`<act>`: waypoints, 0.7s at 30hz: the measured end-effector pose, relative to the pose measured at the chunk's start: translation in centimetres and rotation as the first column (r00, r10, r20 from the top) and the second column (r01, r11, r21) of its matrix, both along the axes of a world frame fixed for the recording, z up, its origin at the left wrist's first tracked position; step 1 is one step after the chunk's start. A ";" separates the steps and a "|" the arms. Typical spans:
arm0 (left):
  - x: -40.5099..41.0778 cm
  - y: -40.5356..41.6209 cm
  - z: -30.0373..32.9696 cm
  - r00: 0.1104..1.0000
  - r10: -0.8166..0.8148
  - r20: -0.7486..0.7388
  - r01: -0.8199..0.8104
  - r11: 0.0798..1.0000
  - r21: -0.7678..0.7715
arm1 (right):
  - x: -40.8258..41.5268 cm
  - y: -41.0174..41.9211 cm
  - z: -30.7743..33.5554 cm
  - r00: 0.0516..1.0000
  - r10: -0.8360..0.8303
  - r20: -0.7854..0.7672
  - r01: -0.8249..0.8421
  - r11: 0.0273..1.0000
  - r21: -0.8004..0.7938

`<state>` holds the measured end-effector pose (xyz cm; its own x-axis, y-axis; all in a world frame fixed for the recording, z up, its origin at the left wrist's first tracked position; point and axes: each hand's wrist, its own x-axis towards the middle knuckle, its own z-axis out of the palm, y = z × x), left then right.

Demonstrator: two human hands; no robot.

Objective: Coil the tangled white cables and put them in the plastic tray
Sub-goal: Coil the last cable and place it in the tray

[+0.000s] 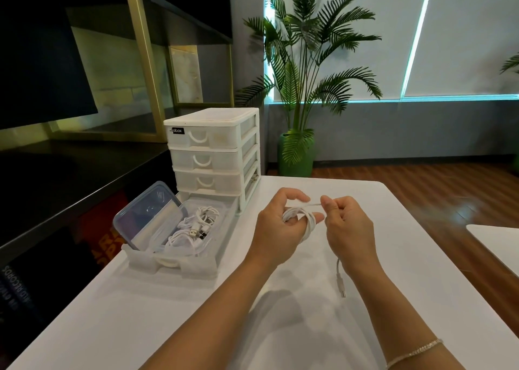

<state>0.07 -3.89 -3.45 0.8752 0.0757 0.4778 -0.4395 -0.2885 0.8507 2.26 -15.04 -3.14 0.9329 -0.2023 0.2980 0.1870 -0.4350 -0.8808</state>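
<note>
Two forearms reach in from the bottom edge over the white bench [157, 322], and the right wrist carries one thin bracelet [415, 351]. Both hands meet in front of the drawer unit [214, 156], toward its right side. The left hand [276, 229] has one white cable [304, 221] wound in several loops around its fingers, gripping the coil. The right hand [349, 229] pinches the cable's free strand between thumb and forefinger, just beside the coil. One loose end with a plug [341, 285] hangs below the right hand; the stretch of cable joining it to the coil is hidden behind that hand.

The drawer unit has three drawers shut in its frame. A fourth drawer, the plastic tray [174, 263], lies on the bench directly in front of the unit, touching its base. Inside the tray sits one clear container [196, 253] with its lid [148, 215] leaning upright at its left. Coiled white cables [193, 226] fill the container; they overlap too much to count, though two plugs show. One potted palm [297, 83] stands on the floor behind the unit.
</note>
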 end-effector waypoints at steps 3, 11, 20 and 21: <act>-0.1 -0.1 0.0 0.997 0.066 0.033 -0.067 0.998 0.005 | 0.1 0.1 -0.1 0.999 0.012 -0.038 -0.015 0.997 -0.071; 0.5 1.0 0.2 0.949 0.309 -0.061 -0.310 0.951 0.001 | -0.9 0.5 -0.2 0.991 0.133 -0.010 -0.133 0.976 -0.174; 0.8 0.8 0.0 0.912 0.254 -0.322 -0.299 0.949 -0.099 | -1.2 0.8 -0.7 0.965 0.254 0.063 -0.213 0.903 -0.374; 0.9 0.7 0.0 0.909 0.249 -0.335 -0.299 0.948 -0.107 | -1.2 0.7 -0.7 0.963 0.259 0.068 -0.215 0.898 -0.384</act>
<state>0.94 -3.17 -3.45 0.9116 0.3841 0.1462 -0.0656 -0.2152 0.9744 1.08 -14.33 -3.86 0.8945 0.1660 0.4152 0.4148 -0.6550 -0.6316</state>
